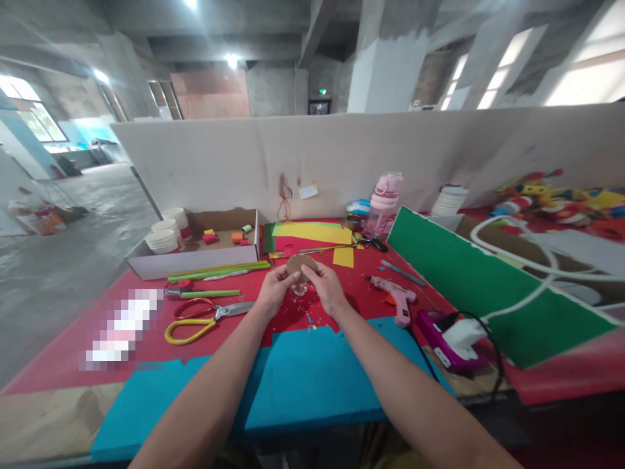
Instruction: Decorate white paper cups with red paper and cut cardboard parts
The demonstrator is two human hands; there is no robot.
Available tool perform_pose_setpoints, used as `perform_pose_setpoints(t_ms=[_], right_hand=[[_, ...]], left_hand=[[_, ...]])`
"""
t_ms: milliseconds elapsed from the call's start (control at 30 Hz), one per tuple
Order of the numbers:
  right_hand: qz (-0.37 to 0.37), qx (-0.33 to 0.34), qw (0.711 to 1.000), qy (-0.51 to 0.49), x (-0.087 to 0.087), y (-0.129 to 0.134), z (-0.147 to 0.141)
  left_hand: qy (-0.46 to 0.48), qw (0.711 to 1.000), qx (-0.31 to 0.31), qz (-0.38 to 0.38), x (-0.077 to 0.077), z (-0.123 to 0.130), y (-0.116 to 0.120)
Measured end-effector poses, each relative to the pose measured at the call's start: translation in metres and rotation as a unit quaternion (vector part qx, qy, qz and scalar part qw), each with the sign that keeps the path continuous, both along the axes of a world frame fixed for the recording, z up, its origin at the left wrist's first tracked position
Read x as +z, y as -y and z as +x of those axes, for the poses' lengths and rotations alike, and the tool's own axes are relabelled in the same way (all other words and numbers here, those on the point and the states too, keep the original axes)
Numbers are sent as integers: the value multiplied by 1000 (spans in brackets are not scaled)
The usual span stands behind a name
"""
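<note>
Between both hands is a round brown cardboard disc (pixel 299 264), held up over the red tabletop. My left hand (pixel 275 288) pinches its left edge, and my right hand (pixel 326 284) grips the right edge with the thumb on its face. Small paper scraps (pixel 299 291) lie beneath. To the left rest scissors (pixel 215 318) with one red and one yellow handle. A pink glue gun (pixel 398 296) lies to the right of my right hand. Sheets of coloured paper (pixel 312 232) are stacked just beyond the disc.
A white open box (pixel 195 264) with paper cups (pixel 163 238) stands at the back left. Behind the glue gun is a pink bottle (pixel 383 202). A green board (pixel 478 280) and a purple power strip (pixel 452 345) are on the right. Blue sheets (pixel 312 378) cover the front edge.
</note>
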State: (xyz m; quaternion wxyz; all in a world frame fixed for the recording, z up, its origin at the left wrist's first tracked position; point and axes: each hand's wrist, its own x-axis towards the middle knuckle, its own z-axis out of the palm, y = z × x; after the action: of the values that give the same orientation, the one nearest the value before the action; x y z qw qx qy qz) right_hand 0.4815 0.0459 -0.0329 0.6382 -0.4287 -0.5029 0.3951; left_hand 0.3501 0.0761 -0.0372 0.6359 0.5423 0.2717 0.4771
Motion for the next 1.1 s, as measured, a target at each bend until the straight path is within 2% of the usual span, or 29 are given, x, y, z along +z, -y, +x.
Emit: perform_pose_setpoints(t_ms=[33,100,167,233,333,467,567,667,867,967,1100], right_hand=[[2,-12,1000,13,-1,-1,1],[15,-50,995,90,-2,-3,7],[28,-96,971,216,-3,-4,13],[33,-126,936,326,-4,-4,16],[40,-136,910,390,-4,-2,15],[46,-132,905,402,-3,0,10],[46,-111,909,399,-2,2,8],[33,-91,917,386,-1,3,7],[41,-83,915,393,0,5,5],[45,-78,924,371,0,6,3],[21,-88,930,357,1,5,6]], left_hand=[[-11,1000,-22,-5,0,0,0],[-31,999,-16,14,0,-3,-1],[-48,996,39,61,2,-6,-4],[-71,988,90,103,5,-10,-7],[-107,978,124,127,7,-12,-10],[-127,965,165,158,8,-12,-11],[-119,963,174,171,10,-14,-10],[-116,963,162,180,11,-14,-9],[-96,977,134,134,12,-15,-5],[-64,982,131,117,12,-16,-5],[-73,987,92,113,13,-18,-8]])
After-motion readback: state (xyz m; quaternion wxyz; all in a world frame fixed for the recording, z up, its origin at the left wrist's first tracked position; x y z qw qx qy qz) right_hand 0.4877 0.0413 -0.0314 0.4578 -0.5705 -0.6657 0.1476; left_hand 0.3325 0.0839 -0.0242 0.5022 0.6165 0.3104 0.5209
